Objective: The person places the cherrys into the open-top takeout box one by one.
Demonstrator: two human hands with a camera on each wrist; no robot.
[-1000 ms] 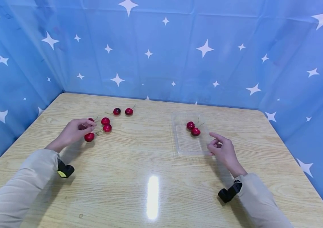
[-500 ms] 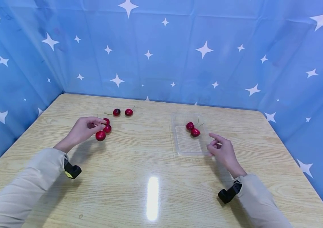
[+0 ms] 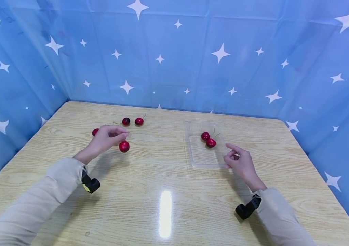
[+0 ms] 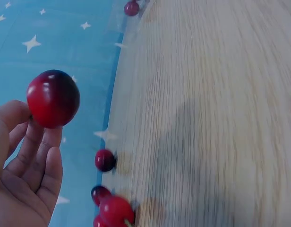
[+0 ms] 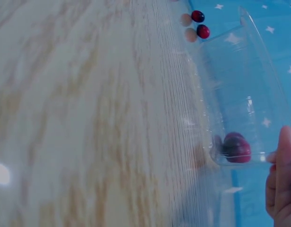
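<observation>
While two pale sleeves [image 3: 26, 212] reach in over the near side of the wooden table [image 3: 131, 191], each with a black camera [image 3: 91, 184] at the wrist, the left hand [image 3: 106, 138] holds one cherry [image 3: 124, 146] in the air. Thumb and forefinger are closed together, apparently on its stem, which hardly shows; the other fingers bend loosely. The fruit hangs just under the fingertips, a grip that probably spares its skin.

The right hand [image 3: 240, 165] is at the near right corner of the clear container [image 3: 205, 155], forefinger stretched out, other fingers bent; it seems to be steadying so light a box, though whether it pinches the wall cannot be told. Two cherries [image 3: 208, 139] lie together inside, towards the far end.

Beyond the left hand, one loose cherry [image 3: 95, 132] is partly hidden; two near cherries [image 4: 116, 210] show only in the left wrist view. A dark-topped cherry [image 3: 126, 121] and a red one [image 3: 139, 121] lie farther back, before the starry blue curtain [image 3: 168, 41].

Compared with half a second ago, the left hand and its cherry have shifted right, uncovering the leftmost cherry and covering the near pair; the right hand and container have stayed put.
</observation>
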